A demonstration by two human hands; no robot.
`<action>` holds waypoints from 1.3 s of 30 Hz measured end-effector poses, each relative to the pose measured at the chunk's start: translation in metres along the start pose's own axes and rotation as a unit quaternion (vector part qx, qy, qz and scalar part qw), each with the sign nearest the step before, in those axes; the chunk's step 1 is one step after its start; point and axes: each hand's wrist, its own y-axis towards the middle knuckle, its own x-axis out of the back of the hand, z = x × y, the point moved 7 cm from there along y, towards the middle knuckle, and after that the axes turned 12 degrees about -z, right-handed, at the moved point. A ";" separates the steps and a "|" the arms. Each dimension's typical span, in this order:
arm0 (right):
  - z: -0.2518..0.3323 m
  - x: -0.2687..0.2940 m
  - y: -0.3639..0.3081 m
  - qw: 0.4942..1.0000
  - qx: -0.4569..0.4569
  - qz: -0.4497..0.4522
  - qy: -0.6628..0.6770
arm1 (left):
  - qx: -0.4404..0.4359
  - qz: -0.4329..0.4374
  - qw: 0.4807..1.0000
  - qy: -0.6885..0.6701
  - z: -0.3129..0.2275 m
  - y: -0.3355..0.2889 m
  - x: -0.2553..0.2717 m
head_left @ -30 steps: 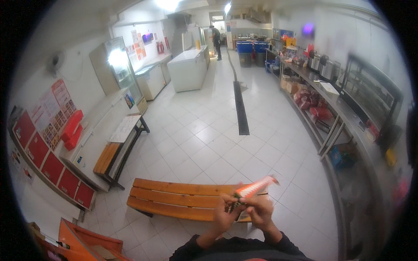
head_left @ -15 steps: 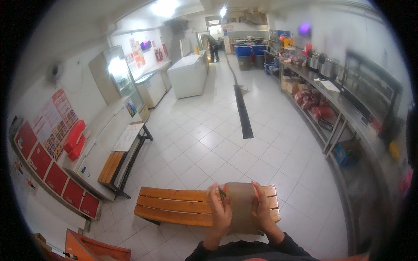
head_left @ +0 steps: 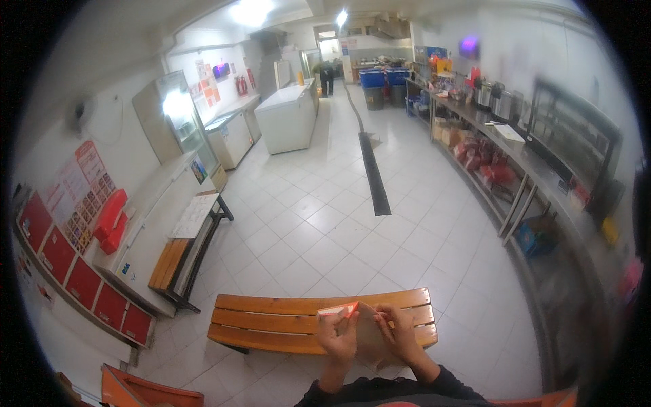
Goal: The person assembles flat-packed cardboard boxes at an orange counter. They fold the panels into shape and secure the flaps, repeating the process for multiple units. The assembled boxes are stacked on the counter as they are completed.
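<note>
Both hands hold a piece of thin brown cardboard in front of me, above a slatted wooden bench. A red and white printed flap shows along its upper left. My left hand is closed on the left side, thumb up near the red edge. At the upper right, my right hand pinches the cardboard with bent fingers. The lower part of the cardboard blurs into the floor and my dark clothing, so its full shape is hard to make out.
A second bench stands at the left beside a white chest freezer. Along the right runs a steel worktable with goods beneath. A black floor strip lies ahead. Far back, a person stands near blue bins.
The cardboard stood as an upright brown panel between both hands. Now its top is lower, a red and white flap shows at the left, and my right fingers have curled in.
</note>
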 end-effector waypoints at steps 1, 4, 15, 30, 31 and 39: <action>0.010 0.000 0.004 1.000 0.026 -0.008 0.009 | 0.008 -0.006 1.000 -0.001 -0.003 0.000 0.001; 0.021 0.003 0.006 0.996 0.082 -0.034 0.009 | 0.068 -0.014 0.996 -0.064 -0.016 0.000 -0.007; 0.022 -0.010 0.010 0.986 0.160 -0.044 -0.016 | 0.170 -0.013 0.958 -0.231 0.002 -0.004 -0.004; 0.023 -0.008 0.016 0.993 0.115 -0.021 0.028 | 0.175 0.053 0.961 -0.206 0.001 0.013 -0.004; 0.026 -0.004 0.017 0.990 0.129 -0.047 0.009 | 0.160 0.052 0.965 -0.201 -0.001 0.015 -0.007; 0.048 0.012 0.006 0.977 0.186 -0.104 -0.006 | 0.092 0.064 0.964 -0.240 -0.023 0.021 -0.013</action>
